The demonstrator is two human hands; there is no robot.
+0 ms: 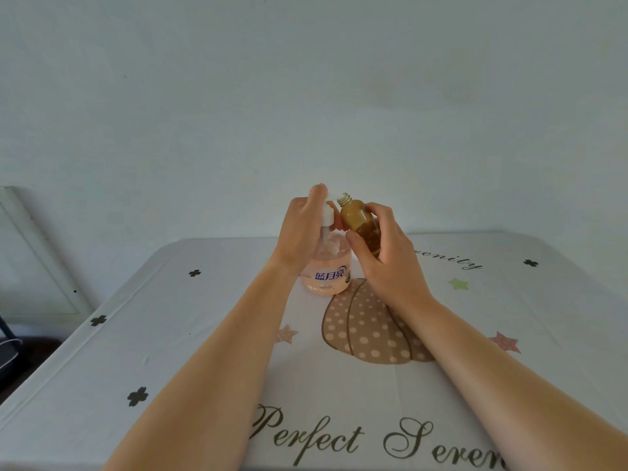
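A clear pump bottle (328,271) of pink liquid with a blue label stands on the table near its far edge. My left hand (306,226) is curled over its white pump head (328,214), with a finger on top. My right hand (387,256) grips a small amber bottle (362,224) with no cap, tilted so that its threaded mouth sits right at the pump's nozzle. The amber bottle's lower part is hidden in my palm.
The table (190,334) carries a white cloth printed with a dotted pumpkin, stars, clovers and the words "Perfect Serenity". A plain wall rises just behind it. A white framed panel (34,260) leans at the far left, with dark objects on the floor below.
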